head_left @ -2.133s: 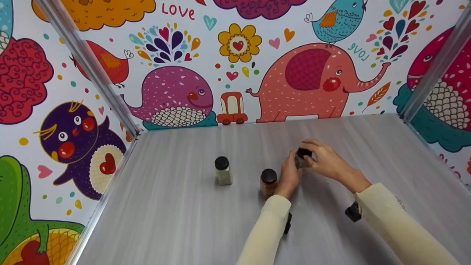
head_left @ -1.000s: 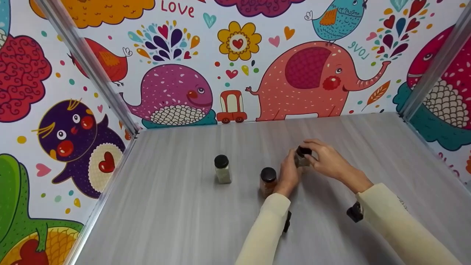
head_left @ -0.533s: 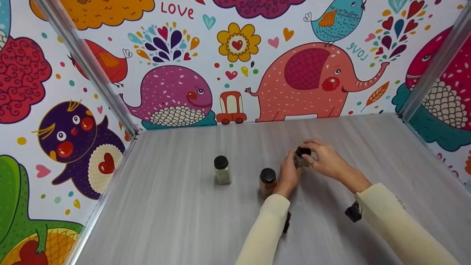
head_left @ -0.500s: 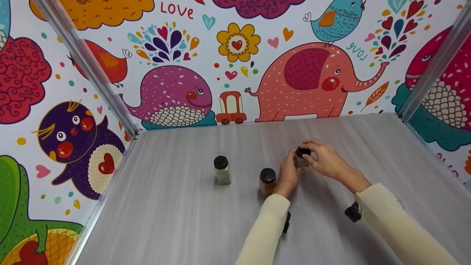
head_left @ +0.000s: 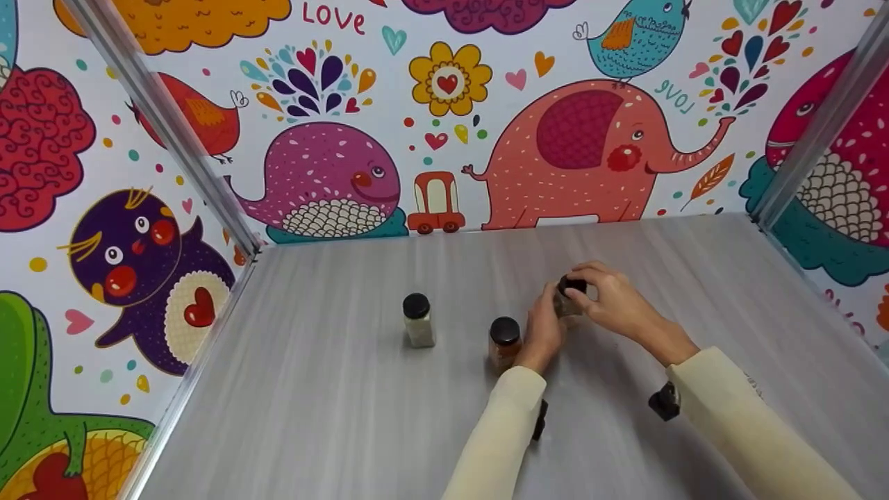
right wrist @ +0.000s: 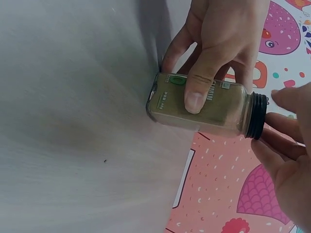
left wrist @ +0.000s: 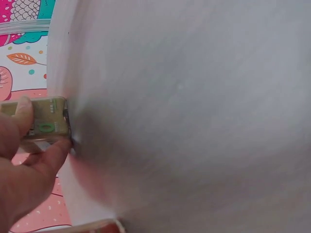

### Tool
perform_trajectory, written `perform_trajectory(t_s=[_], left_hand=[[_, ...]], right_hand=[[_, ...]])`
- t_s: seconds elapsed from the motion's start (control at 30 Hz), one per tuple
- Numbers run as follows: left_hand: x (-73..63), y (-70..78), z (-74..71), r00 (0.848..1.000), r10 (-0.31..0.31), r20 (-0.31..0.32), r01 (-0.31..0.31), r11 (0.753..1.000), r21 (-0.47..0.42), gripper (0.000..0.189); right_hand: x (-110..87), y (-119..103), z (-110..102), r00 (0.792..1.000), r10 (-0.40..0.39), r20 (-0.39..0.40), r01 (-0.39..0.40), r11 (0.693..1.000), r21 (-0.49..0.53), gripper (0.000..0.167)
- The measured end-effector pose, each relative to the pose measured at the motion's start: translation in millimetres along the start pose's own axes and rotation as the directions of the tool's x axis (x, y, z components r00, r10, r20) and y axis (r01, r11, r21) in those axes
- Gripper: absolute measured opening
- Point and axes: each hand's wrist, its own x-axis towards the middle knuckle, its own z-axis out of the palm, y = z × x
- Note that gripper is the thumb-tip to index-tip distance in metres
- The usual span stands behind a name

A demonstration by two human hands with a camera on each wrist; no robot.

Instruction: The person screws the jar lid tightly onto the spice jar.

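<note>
A clear spice jar (right wrist: 223, 109) of brownish-green powder, labelled cumin, stands on the table between the two hands. Its black lid (right wrist: 256, 116) is on the neck. My left hand (head_left: 545, 330) grips the jar's body, thumb across the label in the right wrist view. With thumb and fingers, my right hand (head_left: 618, 302) pinches the lid from above. In the left wrist view the jar's base (left wrist: 58, 119) appears against the table. Close beside my left wrist stands a second spice jar (head_left: 505, 353) of reddish-orange powder, black-lidded and upright.
Farther left, a third spice jar (head_left: 420, 330) with pale powder and a black lid stands upright. The grey wood-grain table (head_left: 312, 389) meets a printed cartoon wall (head_left: 444, 139) at the back. Metal posts (head_left: 167, 132) rise at the corners.
</note>
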Motion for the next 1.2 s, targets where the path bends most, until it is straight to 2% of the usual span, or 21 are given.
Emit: perform_trajectory(t_s=[0.17,0.43,0.67,0.87,1.2], left_hand=[[0.3,0.3,0.7,1.0,-0.004,0.004,0.003,0.999,0.035,0.048],[-0.9,-1.4,1.2,1.0,0.001,-0.016,0.0,1.0,0.019,0.048],[-0.3,-1.1,0.3,1.0,-0.015,0.009,0.015,1.0,0.01,0.049],[0.1,-1.8,0.2,1.0,0.013,-0.014,-0.013,1.0,-0.006,0.049],[-0.8,-1.7,1.8,1.0,0.016,-0.009,-0.016,1.0,-0.004,0.05]], right_hand=[[0.7,0.9,0.2,1.0,-0.001,0.01,0.001,1.0,-0.004,0.028],[1.2,-0.2,1.7,1.0,-0.004,0.016,0.004,1.0,-0.01,0.029],[0.4,0.3,1.9,1.0,0.001,0.024,0.0,1.0,-0.022,0.033],[0.4,-0.6,2.0,0.999,0.018,0.04,-0.017,0.999,-0.039,0.033],[-1.0,1.7,2.5,0.999,-0.04,0.02,0.041,0.997,-0.07,0.033]])
